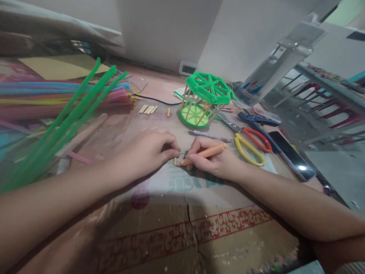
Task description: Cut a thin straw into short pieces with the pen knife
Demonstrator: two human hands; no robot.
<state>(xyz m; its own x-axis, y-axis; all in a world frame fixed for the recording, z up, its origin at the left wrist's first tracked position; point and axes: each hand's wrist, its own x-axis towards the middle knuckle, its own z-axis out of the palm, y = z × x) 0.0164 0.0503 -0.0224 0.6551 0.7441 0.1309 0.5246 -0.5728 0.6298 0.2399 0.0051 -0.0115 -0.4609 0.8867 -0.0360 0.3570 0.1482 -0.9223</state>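
We can find everything from the green cage (209,97). On our side of it, a bit to its left, the left hand (161,148) has its thumb and pointer almost shut together. They pinch one end of a tiny orange stick (175,161). The rest of the stick pokes out just past those fingertips, toward us.

On our side of the green cage too, the right hand (209,156) has its fingers closed around a fat orange marker (212,151). The marker's tip is right by the near end of the tiny stick. We can't tell if they touch.

Left of the green cage we see short pale sticks (150,109) and one loose orange stick (169,112). Just in front of it lies a thin pen (209,135). To its right are scissors (258,140), blue pliers (256,120) and a phone (292,156). Far to its left are fuzzy green stems (82,104).
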